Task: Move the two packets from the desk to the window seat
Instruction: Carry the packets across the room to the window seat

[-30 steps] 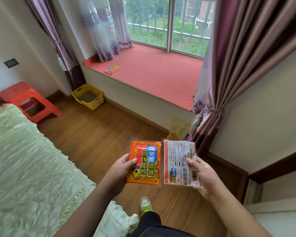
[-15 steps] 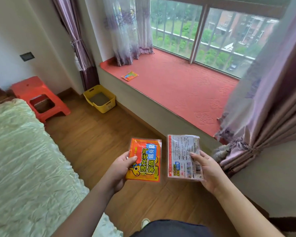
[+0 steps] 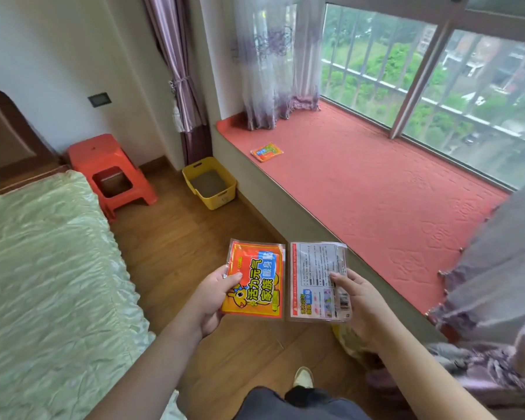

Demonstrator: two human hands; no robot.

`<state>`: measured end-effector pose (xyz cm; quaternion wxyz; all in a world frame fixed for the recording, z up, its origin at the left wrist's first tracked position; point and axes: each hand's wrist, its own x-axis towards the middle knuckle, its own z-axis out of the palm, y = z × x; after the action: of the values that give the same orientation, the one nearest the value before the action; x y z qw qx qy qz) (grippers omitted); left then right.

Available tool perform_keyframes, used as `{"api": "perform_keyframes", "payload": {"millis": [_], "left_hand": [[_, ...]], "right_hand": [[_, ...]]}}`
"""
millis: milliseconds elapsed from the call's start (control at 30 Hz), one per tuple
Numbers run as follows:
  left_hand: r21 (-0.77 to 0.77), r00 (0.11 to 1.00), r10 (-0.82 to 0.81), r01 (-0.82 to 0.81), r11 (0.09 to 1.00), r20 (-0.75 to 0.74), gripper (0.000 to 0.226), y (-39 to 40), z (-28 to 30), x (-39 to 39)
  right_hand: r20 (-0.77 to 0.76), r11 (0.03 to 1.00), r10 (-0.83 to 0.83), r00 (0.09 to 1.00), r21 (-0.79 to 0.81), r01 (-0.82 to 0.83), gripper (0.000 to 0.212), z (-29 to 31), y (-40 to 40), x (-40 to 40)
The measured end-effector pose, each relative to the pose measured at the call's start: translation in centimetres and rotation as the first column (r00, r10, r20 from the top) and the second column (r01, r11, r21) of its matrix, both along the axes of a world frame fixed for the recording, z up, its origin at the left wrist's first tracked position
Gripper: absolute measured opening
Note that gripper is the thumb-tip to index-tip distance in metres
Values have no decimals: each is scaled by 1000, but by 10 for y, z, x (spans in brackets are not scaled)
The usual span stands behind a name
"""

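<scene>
My left hand (image 3: 208,298) grips an orange packet (image 3: 255,280) by its left edge, printed front facing up. My right hand (image 3: 361,301) holds a second packet (image 3: 315,277) by its right edge, its white printed back facing me. Both packets hang side by side over the wooden floor, just short of the front edge of the window seat (image 3: 376,189), which has a red cushion. A third orange packet (image 3: 266,151) lies flat on the cushion near its far left end.
A bed (image 3: 43,283) with a pale green cover fills the left. An orange stool (image 3: 109,174) and a yellow bin (image 3: 209,183) stand on the floor by the far wall. Purple curtains hang at the seat's far left (image 3: 273,71) and near right (image 3: 494,298).
The view has advanced toward the window seat and turned left; the seat now looks larger and closer. Both hands keep the same hold on their packets.
</scene>
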<state>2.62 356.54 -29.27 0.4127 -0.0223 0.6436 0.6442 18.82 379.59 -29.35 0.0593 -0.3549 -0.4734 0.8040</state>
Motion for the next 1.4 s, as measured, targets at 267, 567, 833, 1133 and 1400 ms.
{"api": "perform_keyframes", "payload": {"millis": [267,567,833,1133,1400], "left_hand": [[-6,990,139,-139,990,1,21,43,10,-58],[-23,967,254,-254,967,-2,25,49,7,-143],[5,966,259,-259,966,-23,25,35,-1,-266],[49,976,212,-209,977,-52,21,32,7,-388],[5,986,163,-163,987,-45,21,59,2,-474]], "right_hand": [[16,988,152,988,9,-152,15,7,61,-95],[20,970,244,970,4,-244,18,3,76,-196],[13,975,221,975,11,-221,18,7,63,-321],[10,985,161,987,57,-162,18,17,52,-429],[41,990,124,991,68,-126,19,7,77,-507]]}}
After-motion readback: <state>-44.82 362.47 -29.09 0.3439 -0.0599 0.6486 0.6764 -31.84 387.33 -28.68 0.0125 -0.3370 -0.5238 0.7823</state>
